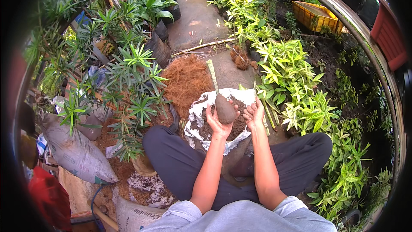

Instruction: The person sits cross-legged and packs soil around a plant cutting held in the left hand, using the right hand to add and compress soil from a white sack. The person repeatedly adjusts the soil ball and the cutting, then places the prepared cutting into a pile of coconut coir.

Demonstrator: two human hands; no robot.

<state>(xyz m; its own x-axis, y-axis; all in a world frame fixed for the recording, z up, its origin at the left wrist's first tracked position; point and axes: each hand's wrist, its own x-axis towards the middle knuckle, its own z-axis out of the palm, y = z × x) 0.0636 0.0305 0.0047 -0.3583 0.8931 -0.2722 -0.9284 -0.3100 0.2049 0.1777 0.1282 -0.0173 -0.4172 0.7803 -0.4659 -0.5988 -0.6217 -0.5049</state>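
Observation:
My left hand point(220, 122) cradles a smooth, rounded lump of wet soil point(225, 109), from whose top a pale green plant stem point(213, 77) stands up, leaning slightly left. My right hand point(254, 114), beside it, has its fingers curled round a thin, pointed object point(255, 87) that sticks up past the fingers; what it is cannot be made out. Below both hands lies an opened white sack point(196, 112) with dark, crumbly soil point(206, 129) in it. Several cut green stems point(270, 116) lie on the ground just right of the sack.
A heap of brown coconut fibre point(188, 80) lies beyond the sack to the left, with smaller fibre balls point(239, 58) near the path point(196, 16). Leafy plants point(286, 61) line the right side. Filled sacks point(77, 151) stand at the left; a yellow crate point(315, 16) is at the upper right.

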